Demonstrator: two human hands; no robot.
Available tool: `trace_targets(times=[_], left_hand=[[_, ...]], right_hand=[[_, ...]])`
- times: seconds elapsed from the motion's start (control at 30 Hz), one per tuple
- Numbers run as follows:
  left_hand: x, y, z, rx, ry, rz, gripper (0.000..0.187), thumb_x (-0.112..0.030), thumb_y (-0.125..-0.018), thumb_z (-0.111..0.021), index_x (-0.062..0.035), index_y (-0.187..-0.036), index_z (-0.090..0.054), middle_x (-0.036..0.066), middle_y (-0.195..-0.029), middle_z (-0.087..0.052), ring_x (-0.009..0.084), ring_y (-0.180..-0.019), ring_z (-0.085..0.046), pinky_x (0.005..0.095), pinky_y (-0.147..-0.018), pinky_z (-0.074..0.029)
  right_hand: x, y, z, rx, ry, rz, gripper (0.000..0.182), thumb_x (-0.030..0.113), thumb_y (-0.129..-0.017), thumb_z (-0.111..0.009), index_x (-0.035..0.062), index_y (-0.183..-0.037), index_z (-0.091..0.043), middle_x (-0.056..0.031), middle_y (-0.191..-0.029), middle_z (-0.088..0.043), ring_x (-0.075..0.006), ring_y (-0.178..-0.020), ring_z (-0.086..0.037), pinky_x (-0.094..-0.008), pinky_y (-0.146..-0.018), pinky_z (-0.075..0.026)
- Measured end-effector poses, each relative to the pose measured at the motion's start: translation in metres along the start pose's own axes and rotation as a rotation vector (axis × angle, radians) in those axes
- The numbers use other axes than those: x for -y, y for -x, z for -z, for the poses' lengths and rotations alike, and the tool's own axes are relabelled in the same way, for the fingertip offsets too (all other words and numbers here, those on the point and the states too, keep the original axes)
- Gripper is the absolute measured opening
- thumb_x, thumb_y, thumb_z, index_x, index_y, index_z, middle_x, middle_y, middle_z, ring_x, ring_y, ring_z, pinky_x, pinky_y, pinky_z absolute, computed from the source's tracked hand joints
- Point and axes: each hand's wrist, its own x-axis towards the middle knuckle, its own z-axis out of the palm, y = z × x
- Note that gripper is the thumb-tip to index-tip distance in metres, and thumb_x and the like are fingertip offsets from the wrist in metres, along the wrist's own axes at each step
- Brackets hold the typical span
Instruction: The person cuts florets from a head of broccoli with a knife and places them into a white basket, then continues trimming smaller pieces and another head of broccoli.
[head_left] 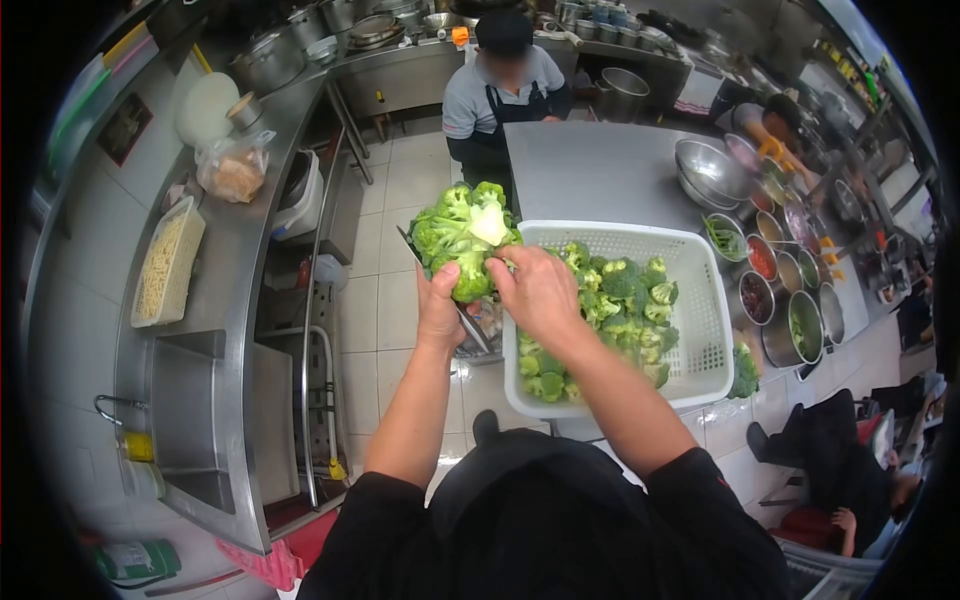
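A large head of broccoli (pixel 462 235), its pale cut stem turned up, is held between my two hands in front of me. My left hand (pixel 438 312) is closed around its lower left side, the thumb pressed against the florets. From the right, my right hand (pixel 540 295) grips the head with bent fingers close under the stem. A dark, thin blade edge (pixel 406 240) shows at the left of the head; I cannot tell which hand holds it. Right beside my right hand stands a white perforated basket (pixel 705 335) with many cut broccoli florets (pixel 625 290) in it.
A steel table (pixel 590 165) carries mixing bowls (pixel 712 170) and pots of cut vegetables. A person (pixel 505 95) stands across from me; others work at the right. More broccoli (pixel 743 370) lies beside the basket. At left are a sink (pixel 190 400) and a basket of pale strips (pixel 165 265).
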Motion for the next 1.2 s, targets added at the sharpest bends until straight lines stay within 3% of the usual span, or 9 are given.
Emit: trace_targets(times=[0.13,0.23,0.4,0.63,0.73,0.87,0.97,1.0,1.2], left_hand=[[0.015,-0.001,-0.002,-0.112,-0.120,-0.218,0.072,-0.036,-0.077,-0.069,-0.0077,-0.137,-0.041,0.010,-0.105,-0.062,0.0133,-0.071,-0.062,0.0228,-0.041,-0.045],[0.026,-0.001,0.012,-0.126,-0.139,-0.247,0.078,-0.034,-0.076,-0.070,-0.0106,-0.141,-0.034,0.011,-0.109,-0.061,0.0142,-0.072,-0.062,0.0229,-0.040,-0.044],[0.008,0.010,0.011,-0.055,-0.178,-0.153,0.091,-0.028,-0.073,-0.076,-0.0027,-0.146,-0.029,0.014,-0.132,-0.049,0.0243,-0.120,-0.051,0.0382,-0.104,-0.043],[-0.009,-0.003,0.033,0.073,-0.381,-0.303,0.087,-0.025,-0.074,-0.076,-0.0006,-0.144,-0.031,0.013,-0.130,-0.050,0.0232,-0.119,-0.052,0.0380,-0.104,-0.043],[-0.011,-0.002,0.042,0.037,-0.263,-0.236,0.083,-0.022,-0.075,-0.074,-0.0007,-0.143,-0.032,0.013,-0.129,-0.051,0.0226,-0.118,-0.053,0.0376,-0.104,-0.044],[-0.011,0.008,0.041,-0.026,-0.154,-0.172,0.079,-0.020,-0.076,-0.074,-0.0010,-0.141,-0.034,0.012,-0.127,-0.052,0.0215,-0.116,-0.054,0.0361,-0.102,-0.045],[-0.011,0.010,0.040,-0.024,-0.287,-0.213,0.077,-0.017,-0.076,-0.074,-0.0011,-0.140,-0.034,0.012,-0.126,-0.053,0.0206,-0.114,-0.055,0.0353,-0.101,-0.046],[-0.009,0.012,0.039,-0.031,-0.319,-0.223,0.079,-0.017,-0.075,-0.074,-0.0004,-0.141,-0.033,0.013,-0.126,-0.053,0.0212,-0.115,-0.055,0.0352,-0.101,-0.045],[-0.012,0.017,0.048,-0.035,-0.639,-0.302,0.095,-0.020,-0.072,-0.079,0.0026,-0.148,-0.025,0.016,-0.134,-0.050,0.0244,-0.123,-0.051,0.0356,-0.107,-0.041]], right_hand=[[-0.009,0.004,-0.018,-0.042,-0.027,-0.091,0.022,0.021,-0.088,-0.065,0.0017,-0.095,-0.072,-0.0208,-0.089,-0.071,-0.0389,-0.081,-0.068,-0.0464,-0.073,-0.053],[-0.014,-0.002,-0.020,0.126,-0.520,-0.445,0.026,0.022,-0.085,-0.065,-0.0014,-0.094,-0.072,-0.0239,-0.088,-0.071,-0.0359,-0.079,-0.070,-0.0445,-0.073,-0.053],[-0.031,-0.006,-0.048,0.097,-0.507,-0.462,0.035,0.024,-0.084,-0.061,-0.0080,-0.097,-0.068,-0.0294,-0.090,-0.069,-0.0403,-0.084,-0.068,-0.0438,-0.078,-0.052],[-0.032,-0.003,-0.021,0.429,-0.339,-0.306,0.033,0.023,-0.088,-0.055,-0.0081,-0.097,-0.062,-0.0292,-0.094,-0.066,-0.0416,-0.087,-0.065,-0.0457,-0.081,-0.051],[-0.015,0.004,0.004,0.506,-0.401,-0.236,0.026,0.021,-0.091,-0.053,-0.0043,-0.096,-0.060,-0.0228,-0.087,-0.066,-0.0355,-0.078,-0.066,-0.0428,-0.076,-0.052],[0.002,-0.006,0.009,0.439,-0.674,-0.376,0.016,0.015,-0.096,-0.050,0.0042,-0.103,-0.060,-0.0080,-0.082,-0.062,-0.0161,-0.067,-0.061,-0.0337,-0.065,-0.050],[0.024,-0.004,0.001,0.325,-0.299,0.000,0.016,0.010,-0.094,-0.053,0.0070,-0.104,-0.065,-0.0108,-0.082,-0.065,-0.0217,-0.069,-0.066,-0.0391,-0.063,-0.052],[0.024,-0.009,-0.012,0.108,-0.142,0.357,0.015,0.012,-0.090,-0.060,0.0069,-0.101,-0.069,-0.0133,-0.084,-0.067,-0.0301,-0.073,-0.069,-0.0434,-0.065,-0.053],[0.030,-0.021,-0.009,0.419,0.361,0.411,0.013,0.016,-0.082,-0.067,0.0063,-0.088,-0.073,-0.0123,-0.084,-0.067,-0.0341,-0.078,-0.068,-0.0459,-0.067,-0.054]])
